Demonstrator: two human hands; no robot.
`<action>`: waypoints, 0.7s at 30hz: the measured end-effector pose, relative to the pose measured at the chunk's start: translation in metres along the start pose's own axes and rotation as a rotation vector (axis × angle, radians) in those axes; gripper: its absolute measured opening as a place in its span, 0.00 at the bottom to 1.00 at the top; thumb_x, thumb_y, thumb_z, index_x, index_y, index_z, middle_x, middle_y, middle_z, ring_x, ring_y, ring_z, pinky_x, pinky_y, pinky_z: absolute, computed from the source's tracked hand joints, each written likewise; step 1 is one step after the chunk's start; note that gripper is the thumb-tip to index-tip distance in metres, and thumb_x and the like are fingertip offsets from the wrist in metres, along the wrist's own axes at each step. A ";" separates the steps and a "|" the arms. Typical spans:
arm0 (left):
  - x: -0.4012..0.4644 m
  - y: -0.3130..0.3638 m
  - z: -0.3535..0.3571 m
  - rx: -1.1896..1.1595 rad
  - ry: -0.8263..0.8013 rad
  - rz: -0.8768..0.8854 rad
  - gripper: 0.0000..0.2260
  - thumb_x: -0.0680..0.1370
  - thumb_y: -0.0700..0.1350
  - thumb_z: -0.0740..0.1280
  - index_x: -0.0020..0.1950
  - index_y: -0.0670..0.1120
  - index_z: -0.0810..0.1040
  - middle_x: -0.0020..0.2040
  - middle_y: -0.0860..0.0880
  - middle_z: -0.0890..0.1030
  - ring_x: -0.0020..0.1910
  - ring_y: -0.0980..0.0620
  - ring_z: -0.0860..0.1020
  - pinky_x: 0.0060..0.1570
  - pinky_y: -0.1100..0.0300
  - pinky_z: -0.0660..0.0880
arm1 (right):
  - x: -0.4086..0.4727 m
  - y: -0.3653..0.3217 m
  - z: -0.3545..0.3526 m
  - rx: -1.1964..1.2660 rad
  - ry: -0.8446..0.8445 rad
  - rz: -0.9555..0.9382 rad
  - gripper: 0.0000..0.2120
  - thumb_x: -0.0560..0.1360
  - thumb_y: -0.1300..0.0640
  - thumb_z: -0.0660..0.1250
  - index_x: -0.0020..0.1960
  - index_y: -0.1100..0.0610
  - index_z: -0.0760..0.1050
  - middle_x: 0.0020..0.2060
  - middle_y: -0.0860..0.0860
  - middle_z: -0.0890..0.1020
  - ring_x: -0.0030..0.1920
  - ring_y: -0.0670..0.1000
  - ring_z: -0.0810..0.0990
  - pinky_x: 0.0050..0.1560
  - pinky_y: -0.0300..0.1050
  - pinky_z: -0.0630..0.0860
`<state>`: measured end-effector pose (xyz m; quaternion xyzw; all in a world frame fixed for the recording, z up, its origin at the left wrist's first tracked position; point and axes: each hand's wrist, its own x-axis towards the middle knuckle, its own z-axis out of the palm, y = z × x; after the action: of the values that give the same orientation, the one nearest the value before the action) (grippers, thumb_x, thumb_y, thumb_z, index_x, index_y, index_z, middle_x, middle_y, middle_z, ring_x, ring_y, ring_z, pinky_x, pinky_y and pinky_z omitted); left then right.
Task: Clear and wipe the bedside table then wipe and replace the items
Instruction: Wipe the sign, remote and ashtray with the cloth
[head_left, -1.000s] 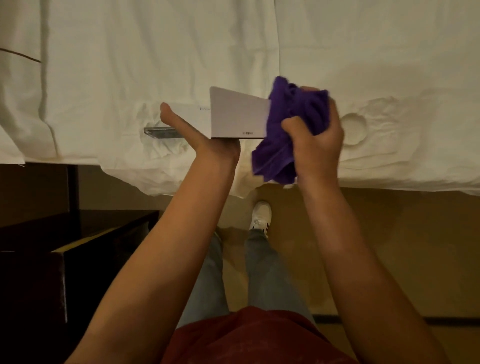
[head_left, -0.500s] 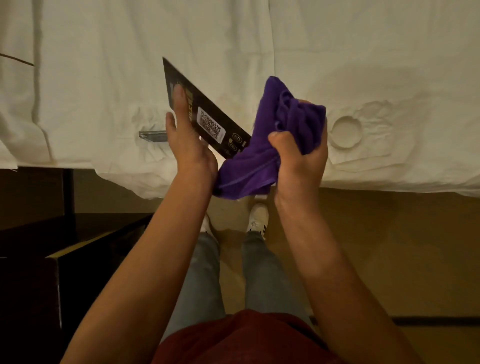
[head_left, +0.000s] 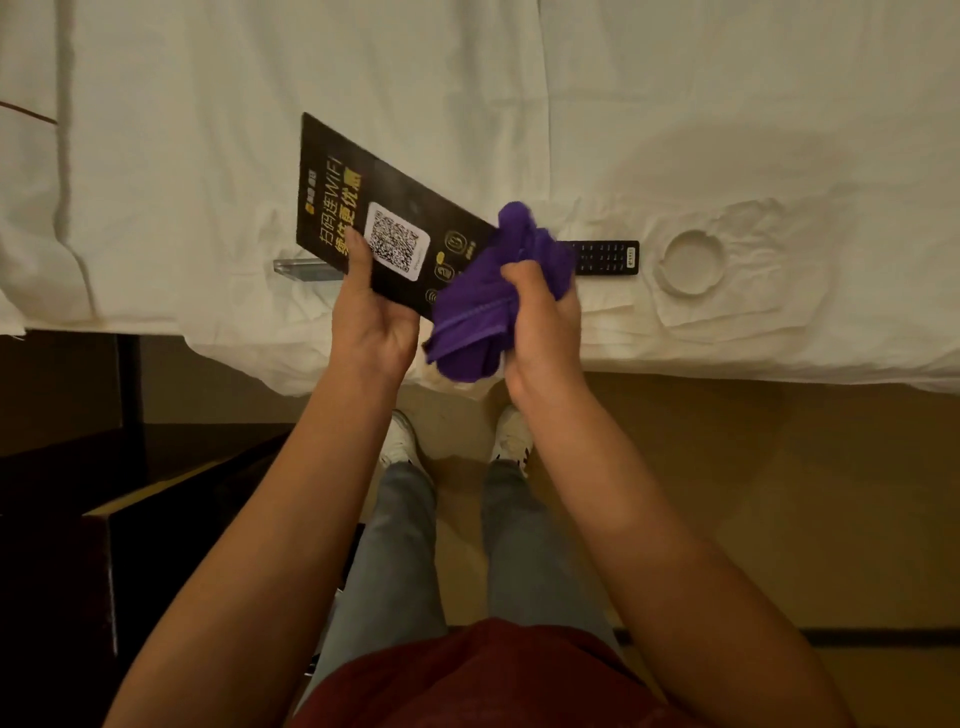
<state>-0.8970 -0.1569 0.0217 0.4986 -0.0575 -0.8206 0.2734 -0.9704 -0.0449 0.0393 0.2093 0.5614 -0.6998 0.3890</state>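
My left hand holds a black WiFi card with a QR code and yellow lettering, printed face up, over the bed's edge. My right hand grips a bunched purple cloth pressed against the card's lower right corner. On the white bed sheet lie a clear acrylic stand, partly hidden behind the card, a black remote control, and a round white ashtray. The dark bedside table is at lower left.
The bed fills the upper half of the view, its edge running just beyond my hands. Tan floor lies to the right. My legs and white shoes stand between the bed and the bedside table.
The card has been flipped from its white back to its black printed face. The cloth has moved down to the card's lower corner, uncovering the remote control behind it.
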 end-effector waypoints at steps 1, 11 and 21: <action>0.002 0.000 0.003 -0.017 -0.018 -0.017 0.23 0.84 0.53 0.62 0.75 0.43 0.71 0.70 0.39 0.78 0.70 0.39 0.76 0.70 0.37 0.71 | 0.000 0.008 0.001 -0.037 0.008 0.014 0.17 0.69 0.58 0.73 0.56 0.46 0.78 0.50 0.50 0.84 0.44 0.47 0.87 0.41 0.39 0.81; 0.029 0.049 0.000 0.742 -0.243 0.281 0.16 0.80 0.32 0.66 0.67 0.39 0.74 0.61 0.41 0.84 0.63 0.42 0.82 0.61 0.46 0.80 | 0.015 0.011 -0.062 -0.200 0.212 0.085 0.15 0.73 0.60 0.74 0.52 0.41 0.76 0.49 0.49 0.83 0.45 0.49 0.85 0.38 0.40 0.81; 0.072 0.031 -0.023 1.046 -0.081 0.303 0.19 0.69 0.27 0.61 0.51 0.44 0.81 0.46 0.51 0.87 0.52 0.48 0.85 0.47 0.55 0.81 | 0.016 0.003 -0.087 -0.210 0.222 0.028 0.16 0.71 0.61 0.74 0.55 0.46 0.78 0.49 0.50 0.84 0.44 0.49 0.85 0.38 0.39 0.80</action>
<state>-0.8909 -0.2153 -0.0356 0.5222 -0.5395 -0.6526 0.1015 -0.9907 0.0329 0.0009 0.2513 0.6682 -0.6043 0.3537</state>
